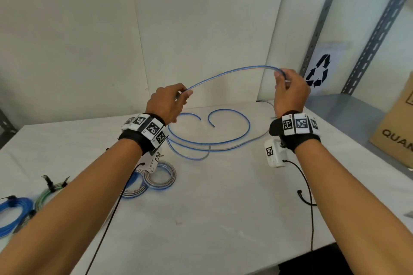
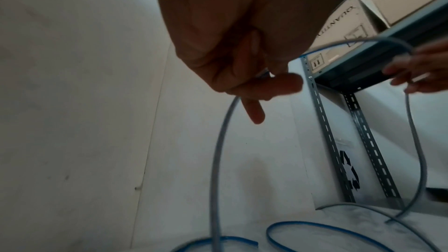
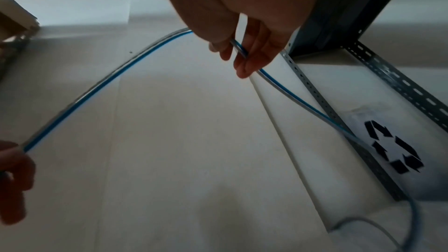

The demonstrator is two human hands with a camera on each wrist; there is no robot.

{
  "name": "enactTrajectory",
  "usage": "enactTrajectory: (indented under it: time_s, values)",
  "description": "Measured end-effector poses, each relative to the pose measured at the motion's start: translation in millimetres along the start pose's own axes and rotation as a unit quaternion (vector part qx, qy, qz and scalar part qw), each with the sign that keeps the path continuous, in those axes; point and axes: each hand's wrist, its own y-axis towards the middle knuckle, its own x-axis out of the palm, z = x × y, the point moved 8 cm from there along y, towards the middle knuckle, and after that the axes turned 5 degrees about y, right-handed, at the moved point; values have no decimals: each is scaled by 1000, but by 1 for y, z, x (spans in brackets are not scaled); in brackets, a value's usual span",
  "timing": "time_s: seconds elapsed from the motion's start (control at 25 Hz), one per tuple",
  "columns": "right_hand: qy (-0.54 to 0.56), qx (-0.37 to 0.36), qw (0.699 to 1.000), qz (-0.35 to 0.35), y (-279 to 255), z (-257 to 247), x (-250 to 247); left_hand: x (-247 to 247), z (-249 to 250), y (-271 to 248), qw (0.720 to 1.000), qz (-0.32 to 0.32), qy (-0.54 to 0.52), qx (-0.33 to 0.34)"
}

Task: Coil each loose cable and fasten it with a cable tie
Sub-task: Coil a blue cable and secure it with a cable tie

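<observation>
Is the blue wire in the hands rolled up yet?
Not yet. The blue wire arcs between the left hand and right hand; the rest sprawls loosely on the table.

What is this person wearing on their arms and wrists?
Both forearms are bare, no sleeves. Each wrist carries a black strap: left wrist strap, right wrist strap, each ringed with white blocks printed with black square-pattern markers. A white camera unit hangs under each wrist, trailing a thin black cable.

One loose cable, four coiled cables, one cardboard box, two hands.
</observation>
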Motion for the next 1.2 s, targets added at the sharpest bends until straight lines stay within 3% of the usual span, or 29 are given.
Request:
enactTrajectory:
  time_s: [0.08, 0.16, 0.28, 0.4, 0.48, 0.6, 0.68, 0.76, 0.84, 1.04, 1.12, 1.2]
  values:
    - [30, -35, 999, 29, 3, -20, -8, -8, 2, -1, 997, 30, 67, 6]
    - [66, -53, 996, 26, -1, -36, -5, -18, 5, -5, 996, 65, 65, 6]
    - [135, -17, 990, -40, -9, -44, 18, -26, 7, -11, 989, 97, -111, 4]
    - [142, 73, 971, -178, -30, -28, 61, -26, -3, -17, 923, 100, -361, -85]
    - [70, 102, 963, -238, -51, -17, 79, -23, -13, -21, 891, 125, -413, -141]
    - [-7, 133, 959, -251, -78, -15, 84, -20, -28, -29, 842, 163, -469, -210]
    - [-34, 196, 922, -332, -103, -10, 98, -16, -39, -31, 808, 175, -508, -241]
    - [-74, 212, 886, -407, -126, -5, 113, -14, -47, -31, 780, 182, -541, -257]
    - [-56, 215, 882, -415, -136, -5, 126, -15, -53, -31, 765, 192, -555, -265]
    - [170, 256, 895, -322, -137, -24, 153, -22, -69, -31, 773, 190, -552, -250]
    - [198, 209, 908, -304, -137, -39, 163, -24, -74, -32, 803, 163, -528, -224]
    - [226, 173, 917, -278, -140, -53, 172, -26, -82, -32, 856, 131, -465, -184]
